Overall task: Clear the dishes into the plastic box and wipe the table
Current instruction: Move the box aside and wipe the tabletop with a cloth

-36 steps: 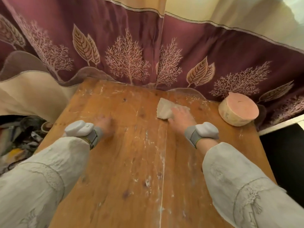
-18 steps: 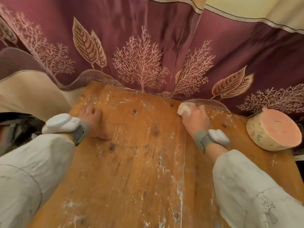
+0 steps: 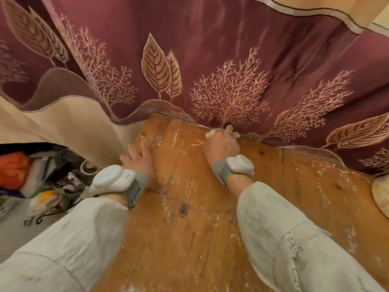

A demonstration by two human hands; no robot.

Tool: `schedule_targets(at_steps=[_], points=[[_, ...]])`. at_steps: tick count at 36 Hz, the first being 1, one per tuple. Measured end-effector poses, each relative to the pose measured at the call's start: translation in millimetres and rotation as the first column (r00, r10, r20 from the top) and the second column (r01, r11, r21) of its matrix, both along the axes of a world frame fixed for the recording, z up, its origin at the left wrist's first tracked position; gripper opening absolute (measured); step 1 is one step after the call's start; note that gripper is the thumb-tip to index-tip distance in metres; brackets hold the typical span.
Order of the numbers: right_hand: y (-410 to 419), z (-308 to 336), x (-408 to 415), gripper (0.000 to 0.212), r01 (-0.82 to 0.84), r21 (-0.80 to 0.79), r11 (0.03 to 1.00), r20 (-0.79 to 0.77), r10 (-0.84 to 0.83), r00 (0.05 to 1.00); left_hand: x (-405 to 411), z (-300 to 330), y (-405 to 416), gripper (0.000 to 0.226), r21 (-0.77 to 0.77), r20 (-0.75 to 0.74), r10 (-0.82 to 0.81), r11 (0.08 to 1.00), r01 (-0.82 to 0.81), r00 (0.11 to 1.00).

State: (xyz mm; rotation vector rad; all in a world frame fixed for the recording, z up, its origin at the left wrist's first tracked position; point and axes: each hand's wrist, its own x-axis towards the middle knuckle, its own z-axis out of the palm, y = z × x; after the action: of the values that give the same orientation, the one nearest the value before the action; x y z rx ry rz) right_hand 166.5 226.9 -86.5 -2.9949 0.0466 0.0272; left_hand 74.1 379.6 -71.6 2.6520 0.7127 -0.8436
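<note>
Wiping step in hand: the right hand (image 3: 221,145) presses a bunched cloth (image 3: 210,133) at the wooden table (image 3: 200,239) far edge while the left hand (image 3: 140,160) lies flat, fingers spread, so the next stroke should draw back over the white smears.

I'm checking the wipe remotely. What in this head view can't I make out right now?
- Cloth: mostly hidden under the right hand; only pale bits show at the curtain.
- Round container: cut off by the right frame edge.
- Table: its far edge lies under the curtain hem, its near part behind both sleeves.
- Clutter left of the table: too jumbled to identify; no plastic box can be told.
- Left hand: lies flat on the table.
</note>
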Motion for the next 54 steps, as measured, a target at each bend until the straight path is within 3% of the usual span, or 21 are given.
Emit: schedule_targets(at_steps=[5,9,13,17,21,29,36,46,51,54], points=[[34.0,-2.9,5.8,0.038,-0.248,0.020,0.969,-0.043,0.249,0.968,-0.6,-0.8,5.2,0.143,-0.029,-0.001,0.029,0.999,-0.029,1.000],[58.7,4.4,13.3,0.039,-0.499,0.266,0.825,-0.145,0.546,0.825,-4.2,-3.5,10.2,0.142,-0.093,0.000,0.042,0.995,-0.042,0.999],[50.5,8.7,3.3,0.033,-0.286,0.468,0.836,0.011,0.318,0.948,-5.8,-4.0,14.5,0.143,-0.150,0.001,0.053,0.987,-0.053,0.999],[6.1,5.6,-2.5,0.032,-0.099,0.261,0.960,0.086,0.079,0.993,-6.4,-1.8,14.6,0.144,-0.160,-0.001,0.044,0.986,-0.043,0.999],[-18.1,1.0,-6.9,0.038,0.074,0.077,0.994,0.077,-0.080,0.994,-6.5,-0.7,15.0,0.144,-0.159,0.006,0.028,0.987,-0.027,1.000],[28.9,-9.4,1.9,0.044,-0.081,-0.028,0.996,0.044,0.082,0.996,-9.8,-10.1,24.7,0.147,-0.242,0.010,0.013,0.970,-0.010,1.000],[84.3,-13.0,8.9,0.036,-0.364,-0.024,0.931,0.068,0.365,0.929,-11.9,-14.5,28.4,0.150,-0.305,-0.013,0.021,0.952,-0.024,1.000],[106.4,-18.9,22.4,0.033,-0.421,-0.075,0.904,0.120,0.428,0.896,-9.0,-15.0,28.7,0.149,-0.303,-0.036,0.013,0.953,-0.023,0.999],[119.4,-29.0,21.7,0.032,-0.587,-0.018,0.809,0.147,0.583,0.799,-9.4,-14.6,28.1,0.149,-0.295,-0.033,0.012,0.955,-0.021,0.999],[133.4,-29.0,32.7,0.038,-0.629,-0.003,0.778,0.060,0.628,0.776,-10.1,-15.1,28.2,0.149,-0.290,-0.033,0.012,0.957,-0.021,0.999]])
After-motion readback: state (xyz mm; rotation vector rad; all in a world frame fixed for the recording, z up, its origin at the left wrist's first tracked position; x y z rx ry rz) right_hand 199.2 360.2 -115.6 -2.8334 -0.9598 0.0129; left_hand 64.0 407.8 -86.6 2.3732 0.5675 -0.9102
